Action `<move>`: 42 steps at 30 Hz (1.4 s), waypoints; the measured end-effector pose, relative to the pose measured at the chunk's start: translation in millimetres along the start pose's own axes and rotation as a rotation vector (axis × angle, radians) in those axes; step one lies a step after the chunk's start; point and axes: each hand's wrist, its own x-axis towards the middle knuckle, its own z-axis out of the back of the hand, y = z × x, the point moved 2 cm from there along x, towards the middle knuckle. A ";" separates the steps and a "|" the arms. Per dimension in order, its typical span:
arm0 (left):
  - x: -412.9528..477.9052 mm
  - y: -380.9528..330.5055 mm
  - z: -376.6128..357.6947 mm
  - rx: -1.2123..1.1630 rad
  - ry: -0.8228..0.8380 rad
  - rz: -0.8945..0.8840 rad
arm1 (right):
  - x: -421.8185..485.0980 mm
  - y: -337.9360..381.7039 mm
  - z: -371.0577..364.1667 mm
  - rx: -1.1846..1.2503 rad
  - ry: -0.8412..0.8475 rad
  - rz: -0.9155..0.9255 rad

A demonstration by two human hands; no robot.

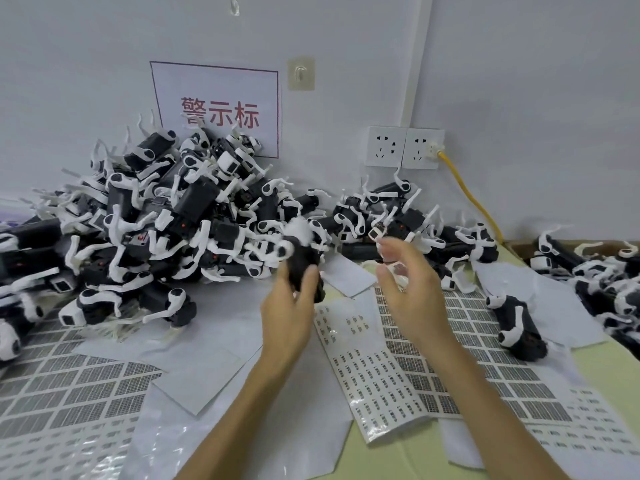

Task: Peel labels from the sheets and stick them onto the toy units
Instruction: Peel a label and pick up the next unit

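Observation:
My left hand (289,306) grips a black-and-white toy robot dog (300,252) and holds it up above the table, its image blurred. Just to its right my right hand (408,289) is raised, with thumb and fingers curled toward each other; a small pale label (398,270) appears pinched at the fingertips, though blur makes it unclear. Label sheets (377,379) with rows of small dark printed labels lie flat on the table under both hands. A big pile of the same toy dogs (166,209) rises against the wall at the left.
A smaller heap of toys (398,216) lies behind my right hand. One toy (516,323) lies on the sheets at right, and a cardboard box (595,268) of toys stands at far right. More label sheets (69,386) cover the left. A yellow cable (467,192) hangs from the wall sockets.

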 end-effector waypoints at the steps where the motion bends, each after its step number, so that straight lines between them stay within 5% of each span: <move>1: 1.9 -1.5 3.8 -0.133 0.002 0.090 | 0.4 -8.8 0.9 -0.074 0.079 -0.116; 4: 9.9 3.8 12.6 -0.305 -0.004 0.309 | -6.5 -28.1 -6.5 -0.208 0.322 -0.368; 8: 15.1 12.8 15.8 -0.250 -0.001 0.406 | -13.8 -27.5 -16.5 -0.104 0.505 -0.478; 18: 17.0 25.9 23.3 -0.175 0.057 0.437 | 5.4 -6.3 14.8 0.340 0.133 -0.344; 23: 19.2 21.5 37.1 0.291 -0.122 0.195 | 9.1 -5.3 23.0 0.462 0.114 -0.295; 26: 17.5 11.9 41.8 0.316 -0.261 0.017 | 8.8 -2.2 24.2 0.518 0.148 -0.278; 29: 11.6 -5.4 32.2 -0.056 -0.148 -0.125 | 7.8 0.5 24.7 0.623 0.191 -0.265; 32: 3.5 -17.2 18.6 -0.298 0.073 -0.048 | 7.0 3.7 24.0 0.673 0.201 -0.261; 36: -2.4 -19.0 6.2 -0.338 0.381 0.088 | 5.1 9.3 17.5 0.672 0.217 -0.246; 42: -3.2 -16.3 6.8 -0.357 0.430 0.062 | -0.5 11.4 8.6 0.485 0.201 -0.228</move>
